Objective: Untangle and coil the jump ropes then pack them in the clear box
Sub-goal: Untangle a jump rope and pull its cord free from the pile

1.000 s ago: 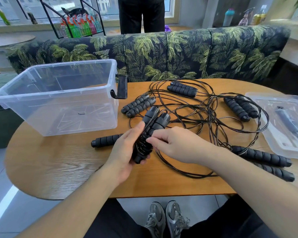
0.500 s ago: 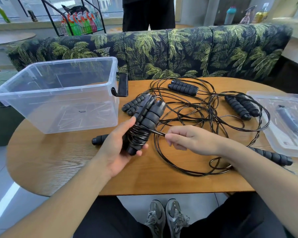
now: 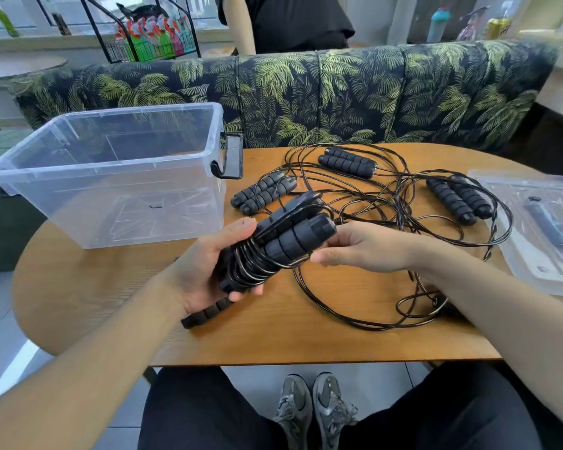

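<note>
My left hand (image 3: 205, 267) grips a pair of black foam jump-rope handles (image 3: 289, 241) with black cord wound round their lower part. My right hand (image 3: 367, 246) pinches the cord beside the handles, at the edge of the coil. A tangle of black ropes (image 3: 380, 203) lies on the wooden table (image 3: 95, 293) behind my hands, with several more handle pairs, such as the far pair (image 3: 346, 165) and the right pair (image 3: 455, 198). One lone handle (image 3: 205, 315) lies under my left wrist. The clear box (image 3: 111, 173) stands open at the table's left, nothing inside.
The box's clear lid (image 3: 540, 228) lies at the table's right edge. A palm-print sofa (image 3: 306, 95) runs behind the table, and a person in black stands behind it. A black latch (image 3: 233, 155) sticks out from the box's right side.
My right hand has come back from the right to the handles, bringing cord with it. The handle bundle has tilted to lie more level in my left hand, with more cord wound on.
</note>
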The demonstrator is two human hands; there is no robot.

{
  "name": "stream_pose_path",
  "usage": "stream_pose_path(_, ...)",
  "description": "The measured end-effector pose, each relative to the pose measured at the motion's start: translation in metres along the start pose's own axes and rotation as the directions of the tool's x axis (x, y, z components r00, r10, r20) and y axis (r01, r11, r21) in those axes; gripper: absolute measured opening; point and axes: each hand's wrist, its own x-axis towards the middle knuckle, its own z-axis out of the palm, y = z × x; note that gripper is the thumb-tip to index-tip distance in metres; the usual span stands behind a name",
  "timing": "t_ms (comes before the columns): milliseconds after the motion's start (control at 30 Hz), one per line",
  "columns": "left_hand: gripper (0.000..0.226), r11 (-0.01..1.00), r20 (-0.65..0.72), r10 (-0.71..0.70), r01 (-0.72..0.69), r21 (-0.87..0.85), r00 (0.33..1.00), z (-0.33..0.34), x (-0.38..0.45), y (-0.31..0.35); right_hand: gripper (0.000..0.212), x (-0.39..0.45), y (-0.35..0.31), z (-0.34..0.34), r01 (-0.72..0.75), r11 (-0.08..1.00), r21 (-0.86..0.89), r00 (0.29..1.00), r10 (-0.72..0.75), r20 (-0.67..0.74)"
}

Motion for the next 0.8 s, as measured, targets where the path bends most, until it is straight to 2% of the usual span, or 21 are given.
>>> stream_pose_path(100,0.035,0.998,0.049,0.000,-0.003,0.057,0.999,-0.006,0.001,0.012,0.034,0.004,-0.003,-0.004,0.033,0.999,-0.021,0.999,-0.032,0.043)
stream_pose_path(167,0.030,0.993,0.081,-0.025,0.015,0.117,0.996,-0.007,0.002,0.019,0.014,0.006,-0.009,-0.007,0.030,0.993,-0.118,1.000,-0.031,-0.007)
stream_pose_path(233,0.022,0.981,0.099,-0.055,0.035,0.192,0.993,-0.006,0.004,0.026,0.017,0.010,-0.013,-0.012,-0.036,0.953,-0.300,0.993,0.001,-0.116)
stream_pose_path(267,0.025,0.967,0.098,-0.077,0.050,0.248,0.992,-0.006,0.006,0.030,0.021,0.013,-0.014,-0.015,-0.072,0.923,-0.378,0.988,0.014,-0.152)
stream_pose_path(333,0.033,0.919,0.087,-0.137,0.094,0.382,0.987,-0.004,0.009,0.037,0.028,0.019,-0.017,-0.018,-0.108,0.892,-0.439,0.989,0.050,-0.141)
stream_pose_path(433,0.036,0.816,0.054,-0.169,0.110,0.568,0.984,0.003,0.013,0.043,0.027,0.026,-0.022,-0.021,-0.075,0.940,-0.333,0.996,0.054,-0.072)
stream_pose_path(533,0.030,0.668,0.002,-0.135,0.090,0.739,0.991,0.013,0.016,0.044,0.022,0.028,-0.030,-0.022,-0.010,0.970,-0.244,0.996,-0.013,-0.092)
stream_pose_path(667,0.030,0.575,-0.086,-0.154,0.160,0.803,0.984,0.021,0.016,0.039,0.018,0.026,-0.040,-0.021,0.001,0.971,-0.240,0.992,-0.032,-0.123)
stream_pose_path(800,0.049,0.496,-0.170,-0.141,0.218,0.840,0.975,0.027,0.017,0.027,0.020,0.024,-0.046,-0.011,-0.039,0.950,-0.310,0.988,-0.009,-0.153)
